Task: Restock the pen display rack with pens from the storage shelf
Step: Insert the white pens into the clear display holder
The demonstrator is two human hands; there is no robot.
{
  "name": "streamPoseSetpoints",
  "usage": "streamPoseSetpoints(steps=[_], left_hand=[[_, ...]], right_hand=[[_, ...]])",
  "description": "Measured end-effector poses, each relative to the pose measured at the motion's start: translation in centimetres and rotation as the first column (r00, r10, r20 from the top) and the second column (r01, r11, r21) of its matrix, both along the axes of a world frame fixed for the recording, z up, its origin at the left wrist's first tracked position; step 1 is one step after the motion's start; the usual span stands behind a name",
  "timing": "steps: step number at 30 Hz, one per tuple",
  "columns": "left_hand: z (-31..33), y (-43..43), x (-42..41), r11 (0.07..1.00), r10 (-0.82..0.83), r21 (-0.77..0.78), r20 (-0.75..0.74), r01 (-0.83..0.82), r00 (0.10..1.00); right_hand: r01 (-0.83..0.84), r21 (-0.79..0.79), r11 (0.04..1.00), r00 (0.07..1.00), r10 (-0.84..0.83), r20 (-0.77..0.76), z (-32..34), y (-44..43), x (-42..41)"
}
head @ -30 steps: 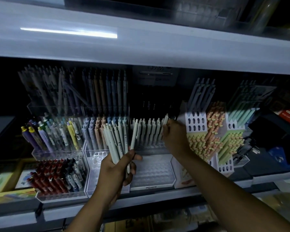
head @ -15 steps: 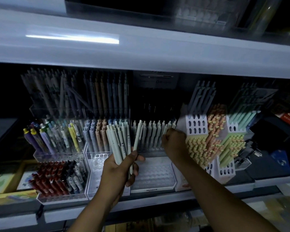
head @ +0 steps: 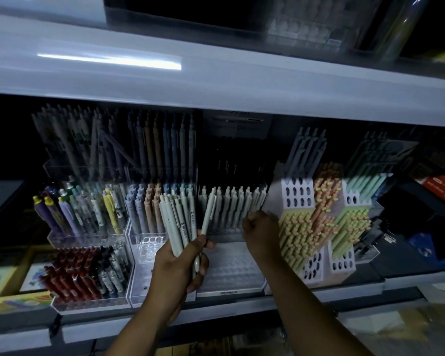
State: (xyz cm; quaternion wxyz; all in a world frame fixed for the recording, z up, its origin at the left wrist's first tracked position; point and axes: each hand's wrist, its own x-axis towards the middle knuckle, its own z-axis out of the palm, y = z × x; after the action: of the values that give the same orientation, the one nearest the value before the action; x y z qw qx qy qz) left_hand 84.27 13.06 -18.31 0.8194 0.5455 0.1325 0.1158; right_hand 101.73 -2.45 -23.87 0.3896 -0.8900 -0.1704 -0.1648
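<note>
Clear acrylic pen rack (head: 230, 281) sits directly behind both hands, two tiers: rear tier holds one row of pale pens (head: 235, 205), exact count unclear; front tier's holes show bare. Two hands in view. Left hand (head: 176, 268) grips a bunch of pale pens (head: 176, 222), roughly six, fanned upward. Right hand (head: 261, 231) is closed at the row's right end; held item not visible.

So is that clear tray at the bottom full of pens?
Empty. The clear tray shows only bare holes; pale pens stand in the row behind it.
</note>
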Motion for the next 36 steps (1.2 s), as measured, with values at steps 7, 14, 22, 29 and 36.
streamPoseSetpoints(steps=[7,14,22,29,36], left_hand=[[-0.2,0.0,-0.3,1.000,0.011,0.004,0.002,-0.011,1.000],[-0.6,-0.2,-0.4,0.999,0.033,0.037,0.001,-0.033,0.999],[-0.7,-0.3,-0.3,0.993,0.036,0.110,-0.022,-0.033,0.999],[-1.3,0.3,-0.2,1.000,-0.004,-0.012,-0.055,0.003,0.998],[-0.9,0.1,-0.3,0.998,-0.055,0.011,-0.041,0.056,0.998]], right_hand=[[-0.070,0.380,0.922,0.942,0.186,-0.279,4.0,1.5,-5.2],[-0.217,0.608,0.763,0.873,0.431,-0.229,8.0,2.4,-9.4],[-0.126,0.632,0.765,0.921,0.327,-0.211,8.5,1.5,-8.8],[-0.037,0.653,0.756,0.995,0.085,-0.043,7.4,-1.0,-4.9],[0.043,0.211,0.977,0.994,-0.062,0.085,4.8,-0.8,-1.4]])
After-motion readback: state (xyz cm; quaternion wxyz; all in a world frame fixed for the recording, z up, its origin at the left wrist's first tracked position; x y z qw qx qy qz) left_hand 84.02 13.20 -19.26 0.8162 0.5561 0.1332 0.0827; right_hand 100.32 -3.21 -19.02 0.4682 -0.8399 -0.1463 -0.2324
